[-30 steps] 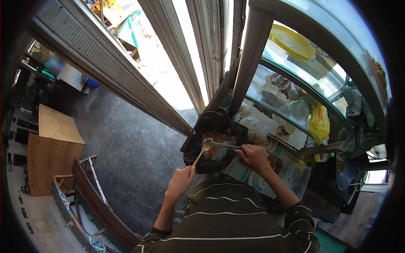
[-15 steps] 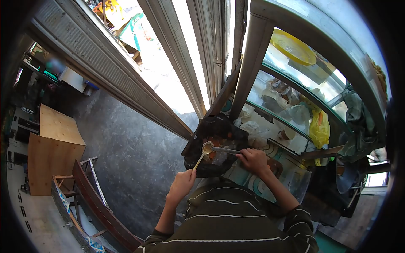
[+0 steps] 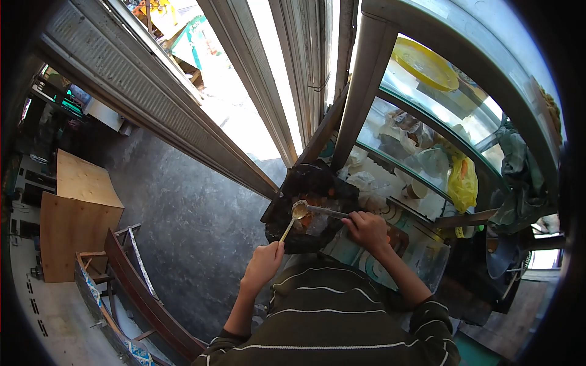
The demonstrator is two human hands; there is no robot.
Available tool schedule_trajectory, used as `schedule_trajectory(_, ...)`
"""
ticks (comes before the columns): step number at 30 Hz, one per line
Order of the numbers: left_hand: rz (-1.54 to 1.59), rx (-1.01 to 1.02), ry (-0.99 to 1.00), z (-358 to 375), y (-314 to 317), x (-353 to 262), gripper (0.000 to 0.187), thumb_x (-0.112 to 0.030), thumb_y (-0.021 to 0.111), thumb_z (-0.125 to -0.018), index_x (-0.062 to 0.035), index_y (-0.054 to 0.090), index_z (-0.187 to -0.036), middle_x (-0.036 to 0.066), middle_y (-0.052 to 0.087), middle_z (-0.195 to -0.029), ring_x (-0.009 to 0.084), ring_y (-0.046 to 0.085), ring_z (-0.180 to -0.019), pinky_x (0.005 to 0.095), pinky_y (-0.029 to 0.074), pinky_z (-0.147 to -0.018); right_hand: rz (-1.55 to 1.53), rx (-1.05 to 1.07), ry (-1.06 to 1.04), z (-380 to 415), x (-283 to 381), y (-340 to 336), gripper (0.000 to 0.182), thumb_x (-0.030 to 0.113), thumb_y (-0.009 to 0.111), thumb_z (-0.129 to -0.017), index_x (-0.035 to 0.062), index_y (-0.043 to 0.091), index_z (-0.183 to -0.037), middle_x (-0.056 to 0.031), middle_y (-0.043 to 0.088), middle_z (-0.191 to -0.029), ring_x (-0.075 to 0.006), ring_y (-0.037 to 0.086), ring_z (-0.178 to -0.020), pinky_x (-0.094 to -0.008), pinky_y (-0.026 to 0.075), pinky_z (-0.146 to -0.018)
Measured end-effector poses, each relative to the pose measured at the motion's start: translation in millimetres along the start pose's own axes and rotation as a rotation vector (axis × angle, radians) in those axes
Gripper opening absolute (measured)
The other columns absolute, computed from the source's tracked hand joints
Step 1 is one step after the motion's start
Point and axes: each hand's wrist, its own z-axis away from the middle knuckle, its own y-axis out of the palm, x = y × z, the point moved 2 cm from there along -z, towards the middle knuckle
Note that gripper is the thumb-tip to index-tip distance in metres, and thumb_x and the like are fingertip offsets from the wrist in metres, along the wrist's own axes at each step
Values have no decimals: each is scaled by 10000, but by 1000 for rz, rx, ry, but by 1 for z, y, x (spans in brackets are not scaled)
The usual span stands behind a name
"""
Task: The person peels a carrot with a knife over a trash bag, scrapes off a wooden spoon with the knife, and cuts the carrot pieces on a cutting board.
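My left hand (image 3: 263, 263) is closed around the yellowish handle of a small ladle (image 3: 299, 211). The ladle's round bowl has something pale and brownish in it. My right hand (image 3: 367, 232) grips a flat grey metal blade (image 3: 329, 212), perhaps a knife; its handle is hidden in my fingers. The blade's tip meets the right rim of the ladle bowl. Both tools are over a bin lined with a black plastic bag (image 3: 305, 244), which holds orange and pale scraps.
At the right stands a glass display case (image 3: 372, 91) with a yellow lid (image 3: 427, 64), a yellow plastic bag (image 3: 462, 185) and a paper cup (image 3: 417, 190). Metal shutter panels (image 3: 244, 73) rise ahead. A wooden box (image 3: 79, 238) and a brown frame (image 3: 137, 290) are at the left.
Both hands hold nearly the same pose. The ladle bowl and the blade tip have shifted very slightly, and the view has moved a little.
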Motion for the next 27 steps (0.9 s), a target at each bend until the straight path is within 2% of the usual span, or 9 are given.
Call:
schedule_trajectory(17,-39,5,-1,-2,-2,-5,323,-202,445,-895,32,482,-674,236,494,-586,412,518,-591,438,372,-491,69,-52,37,2,7,2,260,337,580,-803,113,538,-678,-28,511,-588,-204,540,-538,-329,408,-470)
schedule_trajectory(19,-57,71,-29,-2,-5,-7,325,-228,432,-895,18,514,-700,246,528,-631,425,535,-637,488,404,-550,76,-51,16,2,5,4,259,340,579,-802,118,538,-676,-22,512,-591,-199,538,-534,-324,407,-469)
schedule_trajectory(27,-76,167,17,-6,-11,7,327,-223,441,-885,39,516,-704,245,533,-665,412,538,-688,464,405,-580,59,40,-41,0,-3,3,236,330,596,-786,102,576,-729,-40,540,-630,-214,555,-578,-332,428,-504)
